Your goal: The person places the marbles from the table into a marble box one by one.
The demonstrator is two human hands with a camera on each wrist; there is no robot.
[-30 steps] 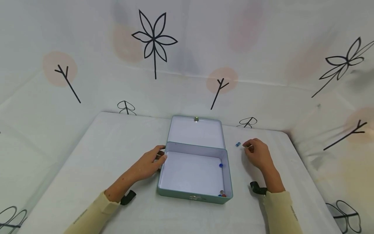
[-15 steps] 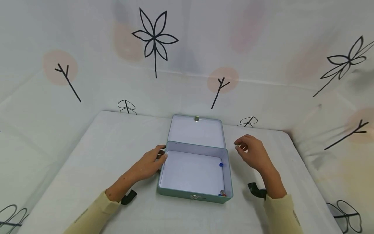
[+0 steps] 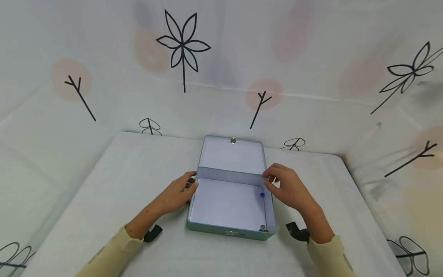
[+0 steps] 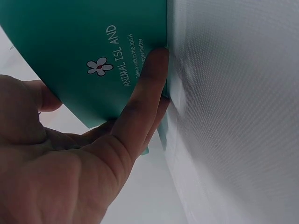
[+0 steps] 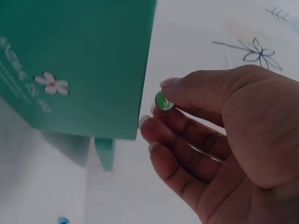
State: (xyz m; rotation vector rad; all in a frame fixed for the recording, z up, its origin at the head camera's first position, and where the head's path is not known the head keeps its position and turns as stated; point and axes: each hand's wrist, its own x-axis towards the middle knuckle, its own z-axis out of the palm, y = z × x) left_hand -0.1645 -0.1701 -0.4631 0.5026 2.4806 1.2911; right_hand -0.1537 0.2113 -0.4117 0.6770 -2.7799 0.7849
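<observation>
A green tin box (image 3: 228, 233) with a white inside stands on the table, its lid (image 3: 232, 154) laid back. My left hand (image 3: 176, 194) holds its left side, fingers along the printed outer wall (image 4: 103, 42) and thumb at the rim. Between right thumb and fingertip, my right hand (image 3: 288, 188) pinches a green glass marble (image 5: 164, 100); the hand is at the box's back right corner, with the marble just outside the wall in the right wrist view. Inside the box, a blue marble (image 3: 262, 195) lies by the right wall. A few marbles, including a red marble (image 3: 265, 231), cluster in the front right corner.
A blue marble (image 5: 63, 220) lies on the table in the right wrist view; the right hand covers that spot in the head view. Dark wrist mounts (image 3: 298, 232) stick out beneath both wrists. A patterned cloth wall (image 3: 221, 77) rises behind the white table (image 3: 145, 154).
My right hand has moved left from beside the blue marbles on the table to the box's right rim, carrying the pinched marble. The left hand and box have stayed put.
</observation>
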